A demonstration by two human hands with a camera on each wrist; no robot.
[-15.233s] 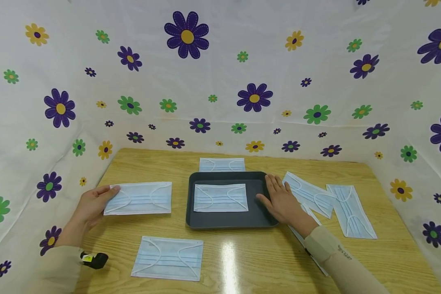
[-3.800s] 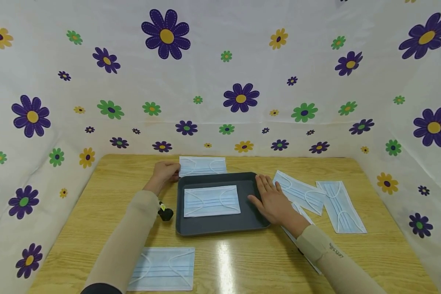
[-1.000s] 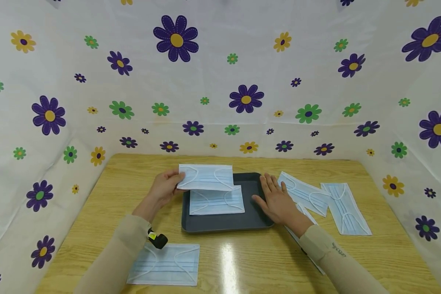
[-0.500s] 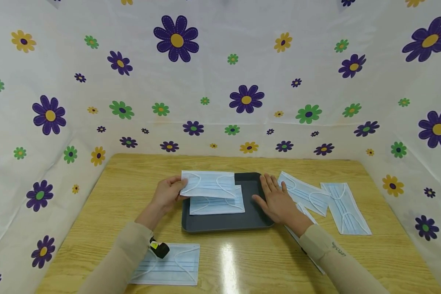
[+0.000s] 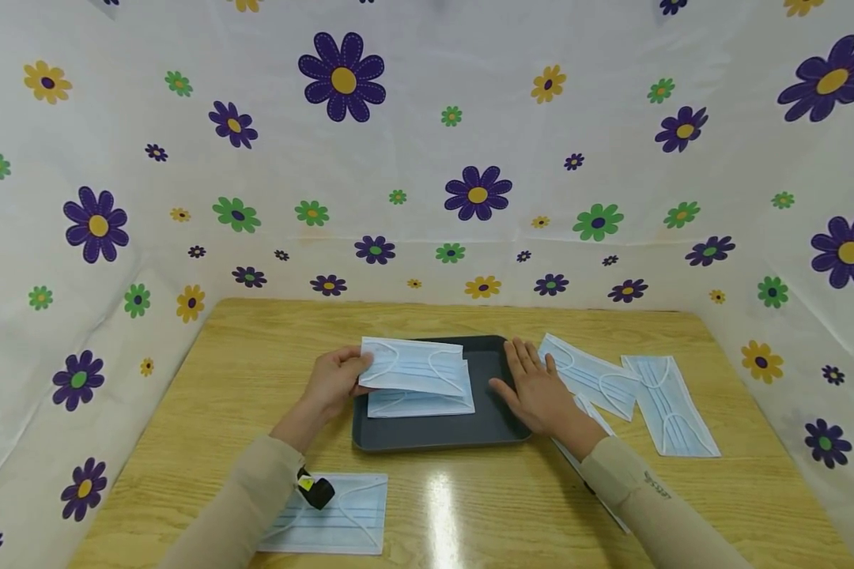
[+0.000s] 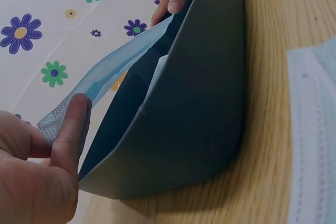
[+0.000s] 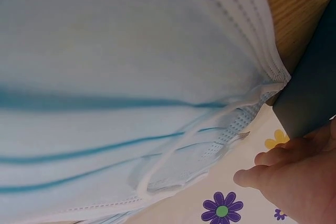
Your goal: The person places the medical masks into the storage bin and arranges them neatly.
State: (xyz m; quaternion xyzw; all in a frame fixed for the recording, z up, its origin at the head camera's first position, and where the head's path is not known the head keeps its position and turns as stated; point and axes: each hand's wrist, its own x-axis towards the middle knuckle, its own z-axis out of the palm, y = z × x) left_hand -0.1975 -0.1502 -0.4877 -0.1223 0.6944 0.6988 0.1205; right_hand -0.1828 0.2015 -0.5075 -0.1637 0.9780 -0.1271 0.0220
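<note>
My left hand pinches the left end of a pale blue face mask with white ear loops. That mask hangs over the dark grey tray, above a second face mask lying flat inside it. In the left wrist view, thumb and finger grip the held mask at one end, beside the tray wall. Over the tray's right rim lies my right hand, fingers straight. The right wrist view has this hand touching the tray edge, with a mask close to the camera.
Right of the tray lie a slanted face mask, an upright one and one partly under the right forearm. Another face mask sits at the front left, partly behind the left sleeve. A flowered cloth rises behind the wooden table.
My left hand took the mask from behind the tray and brought it forward over the tray. In the last second it came lower and slightly right. The right hand stayed on the rim.
</note>
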